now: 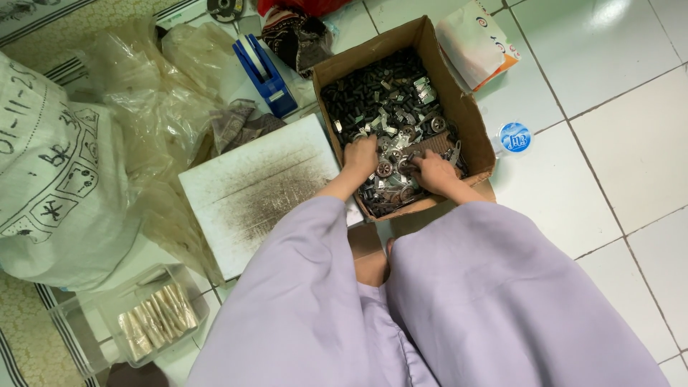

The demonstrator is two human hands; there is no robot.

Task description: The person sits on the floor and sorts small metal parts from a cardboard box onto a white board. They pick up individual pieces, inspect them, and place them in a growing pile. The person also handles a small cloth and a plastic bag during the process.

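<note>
Lilac sleeves [459, 301] fill the foreground. Both hands are shown inside a cardboard box [473, 118] on the tiled floor [616, 143]. Left hand [360, 159] and right hand [432, 172] are pressed, fingers curled, into small metal parts [390, 107]; whether any part is gripped cannot be told. A scuffed white board [258, 190] lies just beside the left hand, a blue tape dispenser [264, 75] beyond it.

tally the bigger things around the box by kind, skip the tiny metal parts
cardboard box: 1
blue tape dispenser: 1
white board: 1
clear plastic tray: 1
white sack: 1
sealed water cup: 1
total: 6
</note>
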